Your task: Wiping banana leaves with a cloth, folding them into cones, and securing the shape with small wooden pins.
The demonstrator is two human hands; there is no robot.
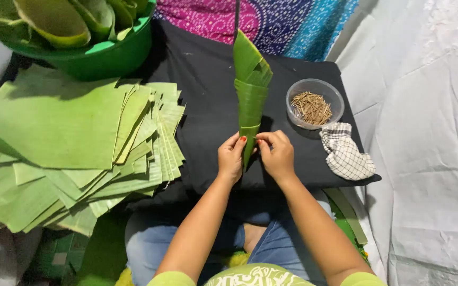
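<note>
Both hands are pinching the narrow lower end of a folded leaf cone (pixel 250 100) over a black board (pixel 208 90). Left hand (pixel 231 159) is gripping it from the left with thumb and fingers closed; right hand (pixel 276 154) is pinching from the right. The cone's long axis is running away from the person, wide pointed end facing far, slightly tilted. Left of it a leaf stack (pixel 75 148) is lying fanned out, with a green tub (pixel 107 53) of leaves beyond. Right of the cone a clear bowl (pixel 314 103) is holding small sticks (pixel 311 107), a checked cloth (pixel 345 153) just beside it.
</note>
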